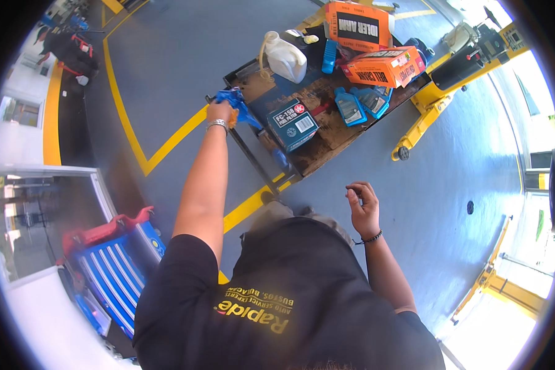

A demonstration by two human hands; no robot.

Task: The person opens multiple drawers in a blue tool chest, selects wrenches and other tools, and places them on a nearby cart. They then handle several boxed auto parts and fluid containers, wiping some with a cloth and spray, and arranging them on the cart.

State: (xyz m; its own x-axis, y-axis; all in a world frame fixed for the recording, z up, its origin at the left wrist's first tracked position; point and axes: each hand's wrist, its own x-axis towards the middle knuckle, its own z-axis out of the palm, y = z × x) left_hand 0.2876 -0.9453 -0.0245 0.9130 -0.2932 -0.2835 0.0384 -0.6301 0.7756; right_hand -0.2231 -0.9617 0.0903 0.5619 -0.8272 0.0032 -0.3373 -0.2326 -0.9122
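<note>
Grey workshop floor, painted with yellow lines, fills the view. Cart, low, dark-framed, its top crowded, stands ahead of you. Blue tool chest, red-topped, sits at your lower left; yellow jack lies just right of the cart. On the cart: two orange cardboard boxes, one stacked behind the other; a white plastic jug with hose; a dark teal filter box near the front edge; two blue oil bottles lying side by side. Your left hand, arm stretched out, is closed around a blue rag at the cart's left corner. Your right hand hangs over bare floor, fingers loosely curled, holding nothing you can make out.
</note>
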